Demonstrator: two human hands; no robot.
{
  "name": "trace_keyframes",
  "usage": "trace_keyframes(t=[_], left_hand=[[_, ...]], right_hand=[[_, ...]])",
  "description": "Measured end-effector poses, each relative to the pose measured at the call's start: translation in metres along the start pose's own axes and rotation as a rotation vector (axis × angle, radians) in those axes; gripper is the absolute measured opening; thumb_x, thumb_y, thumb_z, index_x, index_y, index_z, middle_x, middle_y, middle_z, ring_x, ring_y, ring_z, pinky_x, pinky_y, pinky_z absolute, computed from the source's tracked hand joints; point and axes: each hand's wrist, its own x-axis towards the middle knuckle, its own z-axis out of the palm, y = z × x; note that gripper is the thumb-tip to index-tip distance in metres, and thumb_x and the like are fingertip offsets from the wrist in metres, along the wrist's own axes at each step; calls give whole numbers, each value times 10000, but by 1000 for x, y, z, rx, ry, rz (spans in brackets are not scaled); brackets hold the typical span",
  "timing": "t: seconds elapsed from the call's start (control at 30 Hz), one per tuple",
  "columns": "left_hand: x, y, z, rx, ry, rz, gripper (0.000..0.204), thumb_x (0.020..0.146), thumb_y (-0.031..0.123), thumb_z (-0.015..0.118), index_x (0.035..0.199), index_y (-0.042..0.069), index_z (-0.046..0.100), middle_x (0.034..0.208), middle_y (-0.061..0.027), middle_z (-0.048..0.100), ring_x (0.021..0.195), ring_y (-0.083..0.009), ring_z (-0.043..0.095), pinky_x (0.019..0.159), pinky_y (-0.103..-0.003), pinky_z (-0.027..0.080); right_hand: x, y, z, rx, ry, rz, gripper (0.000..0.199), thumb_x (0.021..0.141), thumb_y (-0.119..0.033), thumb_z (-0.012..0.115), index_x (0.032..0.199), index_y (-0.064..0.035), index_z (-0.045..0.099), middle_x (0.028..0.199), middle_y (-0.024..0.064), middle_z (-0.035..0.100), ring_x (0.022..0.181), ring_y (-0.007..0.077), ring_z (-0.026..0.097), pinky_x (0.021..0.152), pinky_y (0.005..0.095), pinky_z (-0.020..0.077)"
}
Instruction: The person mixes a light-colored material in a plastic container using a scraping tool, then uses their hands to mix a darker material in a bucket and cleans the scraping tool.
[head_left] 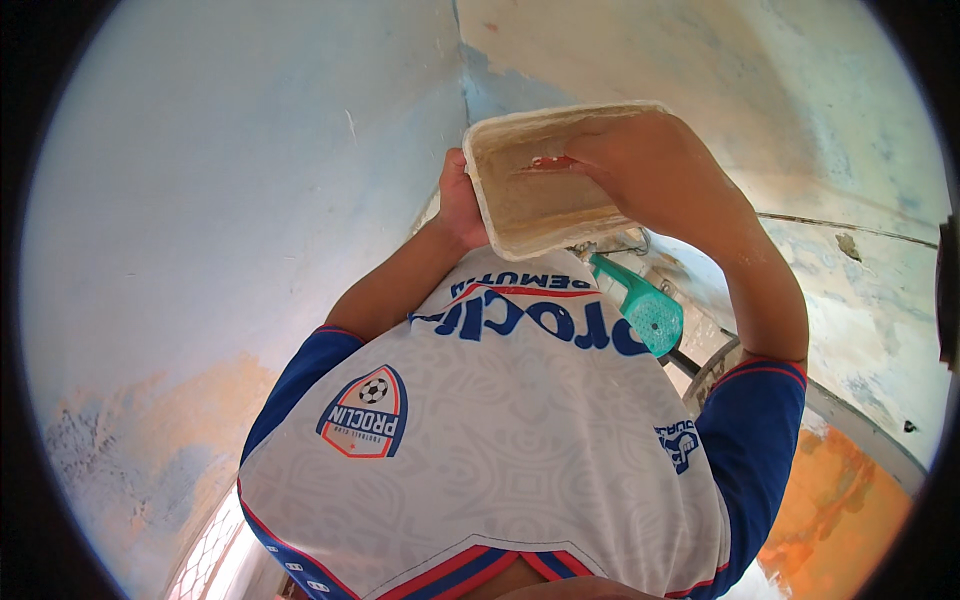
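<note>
In front of my chest, a rectangular, off-white plastic tub (520,208) is tipped so that its inside shows, with pale smears along its walls. My left hand (461,205) grips the left end of the tub; most of its fingers are hidden behind the rim. Reaching in over the right side, my right hand (632,160) is closed around a small red tool (553,163) coated with pale residue. The tool's shape is mostly covered by my fingers, so I cannot make out its exact kind.
A pale blue wall (230,200) with worn patches rises on the left, meeting a patchy wall (800,90) at a corner. Below the tub is a green plastic piece (650,315). An orange surface (840,510) shows at lower right, and a white lattice (210,550) at lower left.
</note>
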Motion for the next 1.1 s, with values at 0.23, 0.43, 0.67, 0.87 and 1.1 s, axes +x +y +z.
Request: trace_keyframes(t=[0.23,0.43,0.67,0.87,1.1], left_hand=[[-2,1,5,26,7,38,808,891,537,340,1539,68,450,1547,-185,488,1395,-381,498,1165,-534,406],[-1,3,-6,-22,-184,11,822,886,549,354,1548,68,436,1546,-192,481,1391,-389,496,1164,-548,399],[-3,-2,-5,46,-27,6,840,878,560,373,1556,66,423,1555,-202,464,1399,-396,481,1168,-560,385],[-3,-3,-7,73,72,-17,846,875,570,381,1557,71,424,1558,-199,460,1403,-401,474,1168,-563,380],[1,0,-19,-75,-112,-63,820,884,557,370,1553,88,434,1549,-195,470,1389,-392,484,1166,-558,385]], right_hand=[[3,-2,-1,-99,-11,113,319,871,-110,701,1169,-199,776,1036,90,768,943,290,747,846,396,598],[0,-5,10,11,-82,47,237,907,-110,643,1090,-164,784,954,86,751,877,303,722,763,410,579],[2,0,14,146,-183,70,169,899,-140,690,1036,-131,789,961,116,758,929,310,728,828,423,577],[-3,2,26,237,-123,64,166,938,-189,669,1032,-114,784,929,129,744,871,334,702,784,433,547],[1,-1,27,307,-156,107,165,960,-214,651,1056,-150,769,885,133,733,849,330,699,770,447,536]])
